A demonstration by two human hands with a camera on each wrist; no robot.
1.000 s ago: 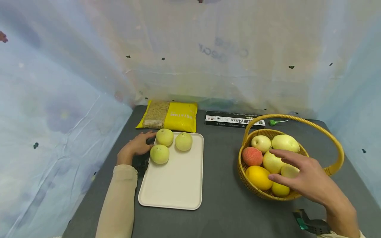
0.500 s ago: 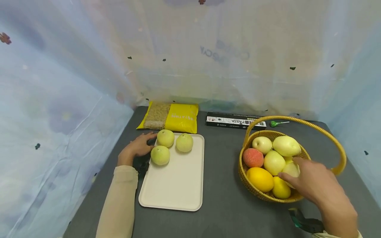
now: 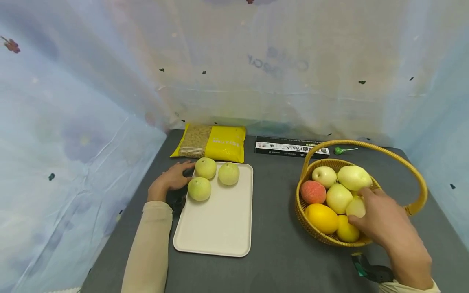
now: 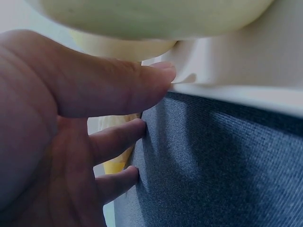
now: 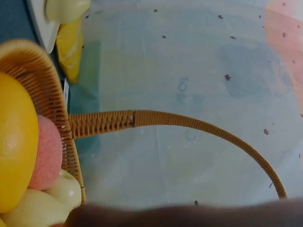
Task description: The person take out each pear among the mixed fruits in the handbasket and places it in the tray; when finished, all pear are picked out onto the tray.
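Observation:
My left hand [image 3: 171, 179] lies at the left edge of the white tray [image 3: 216, 230], fingers spread and relaxed. In the left wrist view its thumb [image 4: 137, 85] is right at the tray's rim, under a pale green round fruit [image 4: 156, 16]. Three such fruits, one of them the front fruit [image 3: 199, 189], sit at the tray's far end. Over the right side of the wicker basket [image 3: 302, 213], my right hand [image 3: 390, 224] grips a pale green round fruit [image 3: 355, 208] between thumb and fingers. The hand hides part of that fruit.
The basket also holds a red peach [image 3: 313, 192], a yellow-orange oval fruit [image 3: 321, 218] and several pale fruits. Its tall handle [image 3: 388, 152] arches over the right side. Behind stand a yellow pasta bag [image 3: 225, 143], a black-and-white pasta box [image 3: 292, 147] and a green lollipop [image 3: 338, 151].
My right hand has come down from above the basket, moved slightly right, and closed round a pale green fruit there. The left hand keeps its place at the tray.

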